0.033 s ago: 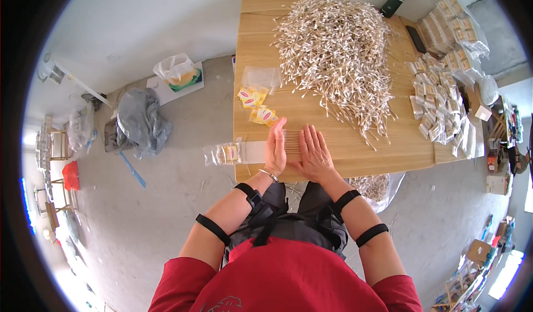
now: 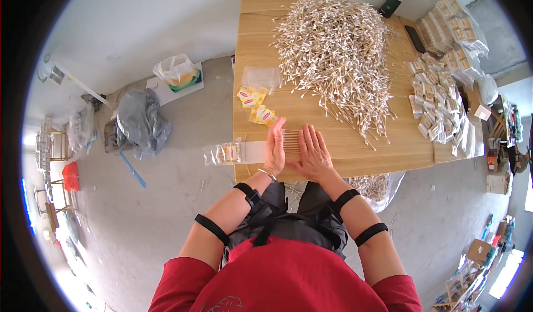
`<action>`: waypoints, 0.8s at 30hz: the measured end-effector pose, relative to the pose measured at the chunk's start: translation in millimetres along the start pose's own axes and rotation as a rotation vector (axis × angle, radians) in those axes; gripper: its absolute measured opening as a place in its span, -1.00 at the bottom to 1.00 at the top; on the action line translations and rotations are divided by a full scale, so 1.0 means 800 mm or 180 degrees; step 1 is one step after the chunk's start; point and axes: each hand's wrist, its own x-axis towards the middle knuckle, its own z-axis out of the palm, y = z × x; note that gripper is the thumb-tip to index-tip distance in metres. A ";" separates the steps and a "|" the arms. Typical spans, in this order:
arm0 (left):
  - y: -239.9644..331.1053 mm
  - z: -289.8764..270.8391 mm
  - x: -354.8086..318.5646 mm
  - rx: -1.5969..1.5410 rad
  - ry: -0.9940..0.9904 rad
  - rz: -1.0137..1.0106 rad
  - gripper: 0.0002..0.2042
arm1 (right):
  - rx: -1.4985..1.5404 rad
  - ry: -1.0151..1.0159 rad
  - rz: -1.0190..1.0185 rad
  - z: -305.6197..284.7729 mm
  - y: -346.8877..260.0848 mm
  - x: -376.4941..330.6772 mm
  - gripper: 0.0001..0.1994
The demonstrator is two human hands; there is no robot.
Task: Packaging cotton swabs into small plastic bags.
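Observation:
A row of cotton swabs (image 2: 291, 141) lies side by side on the wooden table near its front edge. My left hand (image 2: 275, 150) stands on edge at the left end of the row, fingers stretched out. Flat over the right end lies my right hand (image 2: 315, 154), its fingers straight. The swab ends are hidden by both hands. Left of my left hand is a whitish strip (image 2: 254, 152), and beyond it a clear bag with swabs and a yellow label (image 2: 229, 154) juts past the table's left edge. Yellow printed cards (image 2: 263, 115) lie just ahead of my left hand.
A large heap of loose cotton swabs (image 2: 336, 51) covers the table's far middle. Packed swab bundles (image 2: 436, 101) pile up at the right. A dark bottle (image 2: 393, 3) and a black flat object (image 2: 415, 39) are at the back. Below the front edge sits a swab-filled plastic bag (image 2: 371, 189).

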 end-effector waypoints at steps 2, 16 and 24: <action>0.003 -0.010 0.003 -0.0368 -0.0045 -0.0217 -0.46 | 0.0065 0.0034 -0.0008 0.002 -0.001 0.001 -0.03; 0.069 -0.062 -0.052 0.3943 -0.2198 0.1078 -0.48 | 0.0086 0.0379 -0.0120 0.012 0.001 -0.004 -0.02; 0.068 -0.053 -0.052 0.4179 -0.2154 0.0986 -0.39 | 0.0052 0.0432 -0.0156 0.016 0.004 -0.004 -0.02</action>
